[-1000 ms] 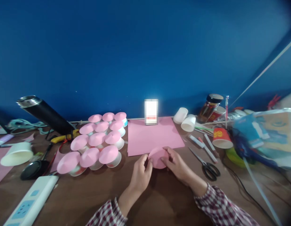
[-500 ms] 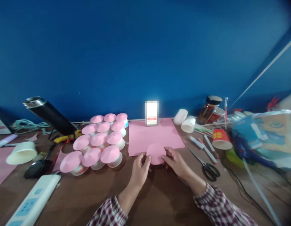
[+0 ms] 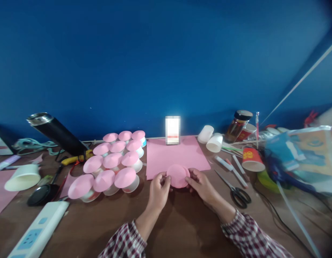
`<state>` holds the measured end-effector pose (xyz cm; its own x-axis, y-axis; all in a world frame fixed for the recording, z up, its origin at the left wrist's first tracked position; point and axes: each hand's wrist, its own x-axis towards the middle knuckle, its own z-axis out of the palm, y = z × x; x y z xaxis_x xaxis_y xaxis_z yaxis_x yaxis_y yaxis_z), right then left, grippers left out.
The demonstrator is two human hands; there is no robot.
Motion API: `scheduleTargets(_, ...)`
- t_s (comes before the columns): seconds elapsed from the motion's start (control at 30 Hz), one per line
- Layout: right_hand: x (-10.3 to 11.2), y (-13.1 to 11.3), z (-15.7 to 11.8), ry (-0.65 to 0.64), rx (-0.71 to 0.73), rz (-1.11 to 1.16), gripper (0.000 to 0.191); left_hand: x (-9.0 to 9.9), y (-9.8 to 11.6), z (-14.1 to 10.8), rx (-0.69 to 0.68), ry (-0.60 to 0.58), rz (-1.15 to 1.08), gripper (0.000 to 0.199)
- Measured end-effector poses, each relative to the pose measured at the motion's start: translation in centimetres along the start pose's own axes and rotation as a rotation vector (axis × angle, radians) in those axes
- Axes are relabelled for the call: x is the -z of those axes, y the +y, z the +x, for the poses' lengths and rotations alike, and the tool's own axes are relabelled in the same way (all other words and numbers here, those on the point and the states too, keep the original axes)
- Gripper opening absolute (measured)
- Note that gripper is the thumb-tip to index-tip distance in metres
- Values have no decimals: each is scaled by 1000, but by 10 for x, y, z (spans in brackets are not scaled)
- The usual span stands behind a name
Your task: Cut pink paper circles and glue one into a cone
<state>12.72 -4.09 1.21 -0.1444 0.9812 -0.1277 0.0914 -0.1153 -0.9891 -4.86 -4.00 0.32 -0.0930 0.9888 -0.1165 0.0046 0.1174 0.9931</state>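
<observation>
Overlapping pink paper discs are held between my two hands, over the near edge of pink paper sheets. My left hand pinches the left edge of the discs with its thumb on top. On the other side, my right hand grips their right edge, where a second disc peeks out from under the top one. Fingertips below the discs are hidden. Several white cups topped with shallow pink paper cones stand in rows to the left.
Scissors, markers, white cups, a red cup and a dark jar lie or stand to the right. At the left are a power strip, a black bottle and a pale cup.
The discs have slid apart slightly, so more of the lower one shows at the right. My left hand has shifted slightly left.
</observation>
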Motion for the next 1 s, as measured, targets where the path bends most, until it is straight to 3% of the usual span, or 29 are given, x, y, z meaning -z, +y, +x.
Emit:
scheduleTargets(0.3,10,-1,5,52,43,-89,23,0,-5,7,-5,34,9,30)
scheduleTargets(0.63,45,9,35,287,122,-437,28,2,-1,4,-72,34,97,26)
scheduleTargets(0.83,55,9,51,340,105,-541,35,-1,0,1,-57,7,-84,25)
scheduleTargets(1.0,56,14,56,354,125,-608,38,1,-4,-1,5,30,-335,36)
